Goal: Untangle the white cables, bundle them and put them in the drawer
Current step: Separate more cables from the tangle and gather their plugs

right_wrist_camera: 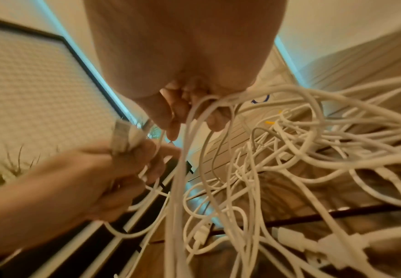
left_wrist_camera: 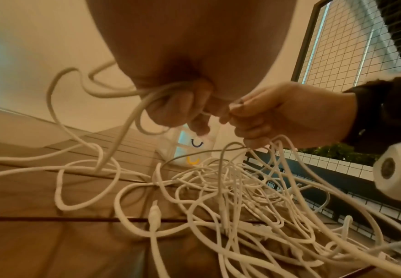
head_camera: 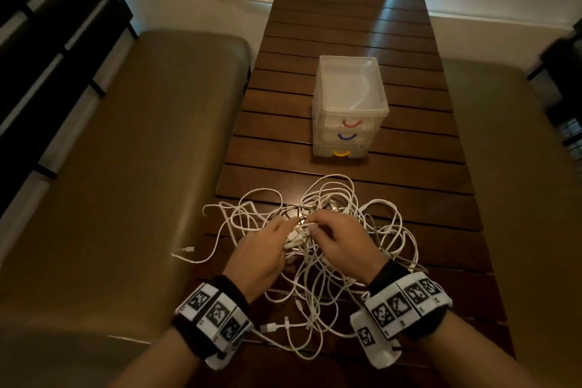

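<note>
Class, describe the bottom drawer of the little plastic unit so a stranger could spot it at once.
Start at the slatted wooden table. Beyond the tangle of white cables stands a clear plastic drawer unit. Its bottom drawer is the only one with a yellow handle; those above are blue and red.

One drawer unit [head_camera: 349, 94] with three drawers: red handle [head_camera: 352, 123], blue handle [head_camera: 345, 136], yellow handle [head_camera: 342, 153]. One tangle of white cables [head_camera: 333, 198]; individual cable count cannot be determined. Two hands present: left hand [head_camera: 259, 257], right hand [head_camera: 343, 244].

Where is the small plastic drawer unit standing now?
In the head view, the drawer unit stands on the slatted wooden table, right of centre, beyond the tangled white cables.
</note>
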